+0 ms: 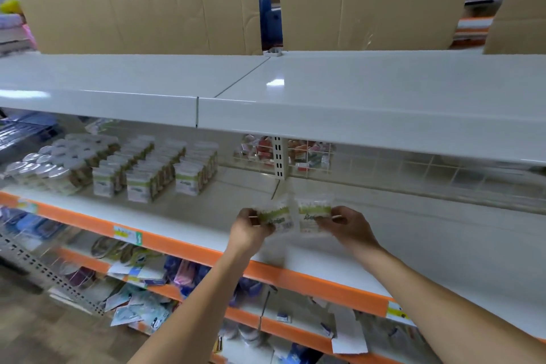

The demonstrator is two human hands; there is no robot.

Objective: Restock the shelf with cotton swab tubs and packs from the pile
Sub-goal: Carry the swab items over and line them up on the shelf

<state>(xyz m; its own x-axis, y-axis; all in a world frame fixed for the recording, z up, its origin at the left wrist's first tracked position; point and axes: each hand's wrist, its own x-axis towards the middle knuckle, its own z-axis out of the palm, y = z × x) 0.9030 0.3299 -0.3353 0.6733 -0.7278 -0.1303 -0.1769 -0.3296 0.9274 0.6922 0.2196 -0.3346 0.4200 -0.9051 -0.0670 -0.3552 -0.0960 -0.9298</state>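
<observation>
My left hand grips a clear cotton swab pack with a green label. Beside it my right hand grips a second such pack. Both packs are held just above the middle shelf, side by side and almost touching. Further left on that shelf stand rows of green-labelled swab packs and round swab tubs with white lids. The pile is out of view.
The top shelf juts out above my hands, with large cardboard boxes on it. A wire mesh back panel closes the shelf's rear, with small goods behind it. Lower shelves hold mixed packets. The shelf's front edge is orange.
</observation>
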